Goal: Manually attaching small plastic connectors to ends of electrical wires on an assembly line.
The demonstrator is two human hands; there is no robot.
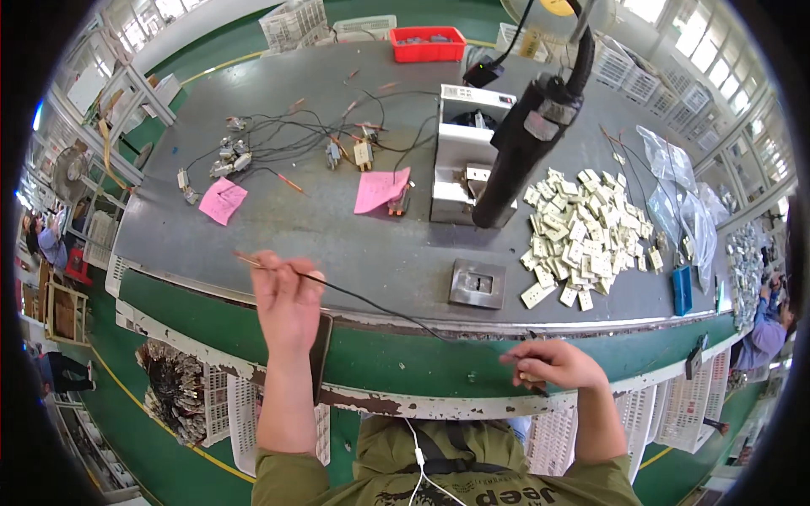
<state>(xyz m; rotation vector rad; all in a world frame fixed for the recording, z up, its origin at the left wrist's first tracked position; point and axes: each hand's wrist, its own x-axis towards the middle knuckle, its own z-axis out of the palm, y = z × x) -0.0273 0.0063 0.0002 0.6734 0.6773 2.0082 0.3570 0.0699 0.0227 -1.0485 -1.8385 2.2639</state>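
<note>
My left hand (287,295) is raised over the table's front edge, fingers pinched on a thin black cable (371,302). A copper-coloured end of that cable sticks out to the left of the fingertips. From there the cable slopes down to the right, toward my right hand (561,364), and fades against the green edge. My right hand is closed above the green strip, with small dark bits showing above and below its fingers; what it grips is too small to name. Just beyond it sits a square metal block (477,283) with a slot in its top.
A heap of cream plastic pieces (586,232) lies to the right, near clear plastic bags (696,211) and a blue holder (682,291). A grey machine (472,156) and a thick black tool (527,152) stand mid-table. Wired connectors, pink papers (224,201) and a red bin (428,45) lie beyond.
</note>
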